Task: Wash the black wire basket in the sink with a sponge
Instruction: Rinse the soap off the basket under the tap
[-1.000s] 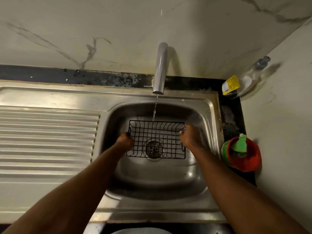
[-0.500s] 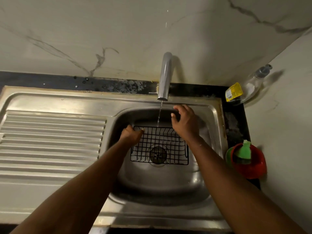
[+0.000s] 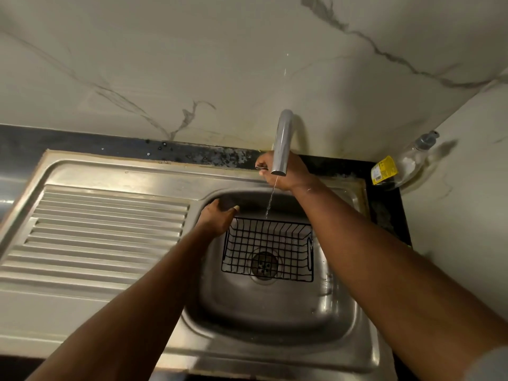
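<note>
Black wire basket [image 3: 268, 248] — rectangular open grid of thin coated metal rods — sits upright in the bowl of the smooth stainless steel sink [image 3: 343, 312], over the round perforated drain [image 3: 264, 266]. A thin water stream [image 3: 270, 202] falls at its far rim. Likely light, stiff and slick when wet. The thin wires would dig in, so best held by the top rim at a short end. Left hand [image 3: 218, 218] is at the basket's far-left corner, grip unclear — can't tell if fingers wrap the wire. Right hand [image 3: 291, 174] is behind the curved chrome tap spout [image 3: 281, 144], grip curled on the small metal tap lever [image 3: 260, 168]. No sponge in view.
</note>
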Available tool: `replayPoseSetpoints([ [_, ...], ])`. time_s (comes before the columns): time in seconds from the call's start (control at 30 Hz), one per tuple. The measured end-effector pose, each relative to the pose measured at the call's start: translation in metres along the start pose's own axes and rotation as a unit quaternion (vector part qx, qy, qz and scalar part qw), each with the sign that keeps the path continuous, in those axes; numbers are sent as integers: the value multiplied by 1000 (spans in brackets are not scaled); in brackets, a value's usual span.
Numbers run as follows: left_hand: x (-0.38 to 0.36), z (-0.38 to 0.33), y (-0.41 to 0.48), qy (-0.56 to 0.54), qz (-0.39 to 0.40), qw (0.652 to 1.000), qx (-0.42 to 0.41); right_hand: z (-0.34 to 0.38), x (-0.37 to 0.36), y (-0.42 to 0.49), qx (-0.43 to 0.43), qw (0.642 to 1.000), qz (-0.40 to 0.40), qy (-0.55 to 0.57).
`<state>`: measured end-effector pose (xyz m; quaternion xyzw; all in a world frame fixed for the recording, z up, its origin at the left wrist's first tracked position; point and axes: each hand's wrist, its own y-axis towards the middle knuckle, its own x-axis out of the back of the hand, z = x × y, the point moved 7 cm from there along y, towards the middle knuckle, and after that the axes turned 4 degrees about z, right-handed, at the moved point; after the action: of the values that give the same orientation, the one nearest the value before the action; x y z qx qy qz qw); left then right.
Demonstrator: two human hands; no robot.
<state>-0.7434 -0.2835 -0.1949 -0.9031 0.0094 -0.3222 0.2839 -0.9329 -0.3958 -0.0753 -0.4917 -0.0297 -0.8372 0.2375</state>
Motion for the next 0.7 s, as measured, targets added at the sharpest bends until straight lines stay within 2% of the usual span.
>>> replayPoseSetpoints([
  [0.13, 1, -8, -6, -17, 9, 1000, -17, -10, -5, -3, -1, 998, -44, 34],
  [0.2, -1, -12, -10, -11, 17, 1000, -24, -19, 2, -11, -27, 993, -78, 87],
  [0.43, -13, -14, -19, 23, 70, 997, -22, -40, 6, -30, -100, 946, -149, 271],
  [0.6, -17, -2, -20, 8, 72, 997, 7, -52, -5, -78, -140, 911, -308, 238],
  [0.67, -24, 6, -18, 9, 74, 997, 30, -73, -22, -102, -190, 898, -326, 225],
  [0.7, -27, 9, -19, 11, 70, 997, 42, -87, -35, -113, -223, 899, -309, 214],
])
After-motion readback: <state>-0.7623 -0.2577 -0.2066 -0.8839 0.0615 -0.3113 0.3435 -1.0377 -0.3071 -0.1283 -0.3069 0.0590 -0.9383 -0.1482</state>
